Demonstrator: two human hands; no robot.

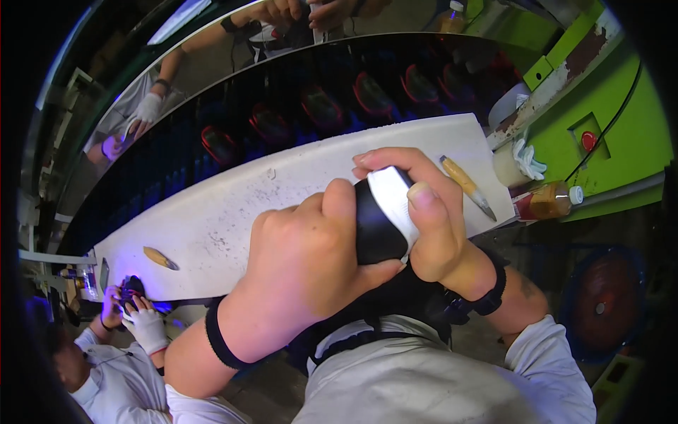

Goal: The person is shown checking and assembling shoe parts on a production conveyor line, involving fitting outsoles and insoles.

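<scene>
Both of my hands are closed around what looks like a black shoe with a white sole (pixel 378 230), held up above the pale work board. My left hand (pixel 304 244) wraps the black side, its thumb along the lower edge. On the white side, my right hand (pixel 441 219) presses its thumb, with its fingers curled over the top. The shoe's far end is hidden by my grip. Just right of my hands lies a tan-handled pointed tool (pixel 462 182) on the board.
The pale board (pixel 212 219) carries another tan tool (pixel 160 258). Beyond it, several dark red-rimmed pieces (pixel 321 106) sit in a row. At right are a cup with white cloth (pixel 526 161), a bottle (pixel 544 201) and a red button (pixel 589 141). A co-worker (pixel 116 374) works at lower left.
</scene>
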